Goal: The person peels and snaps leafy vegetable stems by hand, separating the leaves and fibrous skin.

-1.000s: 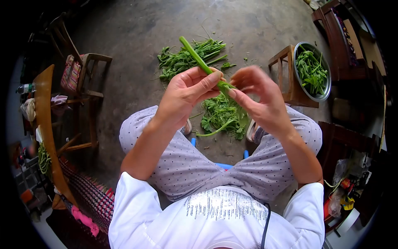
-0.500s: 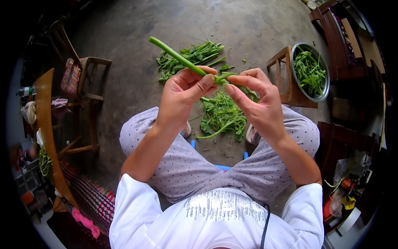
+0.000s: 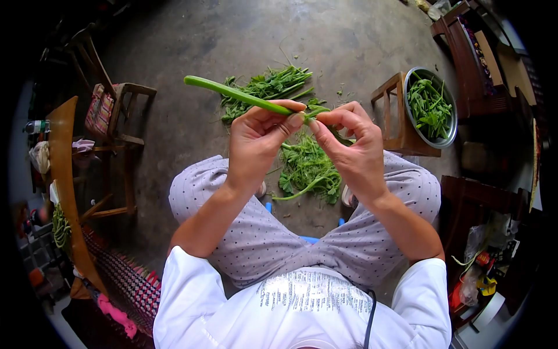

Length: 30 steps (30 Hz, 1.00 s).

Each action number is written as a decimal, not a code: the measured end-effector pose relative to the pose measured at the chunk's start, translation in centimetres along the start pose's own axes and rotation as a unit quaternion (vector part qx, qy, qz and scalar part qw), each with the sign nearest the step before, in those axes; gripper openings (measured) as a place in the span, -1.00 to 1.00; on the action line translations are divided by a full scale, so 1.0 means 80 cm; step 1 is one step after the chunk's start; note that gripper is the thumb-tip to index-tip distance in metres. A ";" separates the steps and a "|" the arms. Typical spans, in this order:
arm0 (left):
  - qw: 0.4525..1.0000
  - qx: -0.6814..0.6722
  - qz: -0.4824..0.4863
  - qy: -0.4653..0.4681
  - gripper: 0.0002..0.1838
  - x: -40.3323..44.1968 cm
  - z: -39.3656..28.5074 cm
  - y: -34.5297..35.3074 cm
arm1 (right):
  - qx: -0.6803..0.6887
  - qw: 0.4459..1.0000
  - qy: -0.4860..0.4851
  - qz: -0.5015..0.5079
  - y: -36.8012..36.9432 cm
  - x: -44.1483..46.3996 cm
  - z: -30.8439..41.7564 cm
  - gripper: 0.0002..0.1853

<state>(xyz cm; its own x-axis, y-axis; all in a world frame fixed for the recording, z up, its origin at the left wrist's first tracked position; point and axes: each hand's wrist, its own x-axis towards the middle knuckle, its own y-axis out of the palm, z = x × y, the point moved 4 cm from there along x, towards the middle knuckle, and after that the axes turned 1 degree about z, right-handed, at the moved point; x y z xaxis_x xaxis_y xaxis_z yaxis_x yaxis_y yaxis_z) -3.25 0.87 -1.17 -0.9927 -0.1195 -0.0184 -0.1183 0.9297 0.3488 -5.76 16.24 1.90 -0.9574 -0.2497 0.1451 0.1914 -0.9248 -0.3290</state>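
Observation:
A thick green stalk (image 3: 232,93) points to the left, pinched near its right end by my left hand (image 3: 258,136). My right hand (image 3: 354,145) pinches the leafy end of the same stalk, its thumb tip close beside my left thumb. Leaves show just behind my right fingers. Beyond my hands, a pile of leafy stems (image 3: 273,84) lies on the floor. Nearer my feet is a second heap of leaves and thin stringy bits (image 3: 308,166), partly behind my right hand.
On the right, a metal basin (image 3: 453,125) of green stems rests on a wooden stool (image 3: 401,131). At left stand a wooden chair (image 3: 116,93) and a table edge (image 3: 64,151) with a bottle (image 3: 38,126). Dark wooden furniture (image 3: 459,52) is at the far right.
The stalk has swung from pointing up and away to pointing left, nearly level. My right fingers, blurred and apart earlier, have closed on its leafy end. Both hands have shifted slightly left.

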 end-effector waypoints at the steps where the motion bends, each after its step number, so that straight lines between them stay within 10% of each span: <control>1: 1.000 0.000 0.001 0.001 -0.77 0.000 0.000 0.001 | 0.005 1.000 0.007 -0.002 0.001 0.000 0.000 -0.84; 11: 0.993 0.076 -0.013 0.088 -0.83 -0.006 -0.009 0.018 | -0.009 0.999 0.002 -0.042 0.004 0.003 -0.002 -0.88; 23: 1.000 -0.007 0.001 -0.027 -0.79 0.006 -0.007 -0.002 | 0.091 0.991 0.085 0.056 0.004 0.006 -0.008 -0.85; 30: 0.996 -0.042 -0.053 -0.055 -0.78 0.016 -0.025 -0.035 | -0.130 0.988 -0.062 0.047 -0.025 0.014 -0.001 -0.85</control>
<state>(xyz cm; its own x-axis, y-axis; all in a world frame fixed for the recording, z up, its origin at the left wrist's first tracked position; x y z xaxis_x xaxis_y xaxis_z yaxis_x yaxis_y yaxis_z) -4.11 -2.61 -0.34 -0.9721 -0.1710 -0.1604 -0.2238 0.8807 0.4175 -7.25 17.81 2.64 -0.9009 -0.3790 0.2116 0.2000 -0.7950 -0.5727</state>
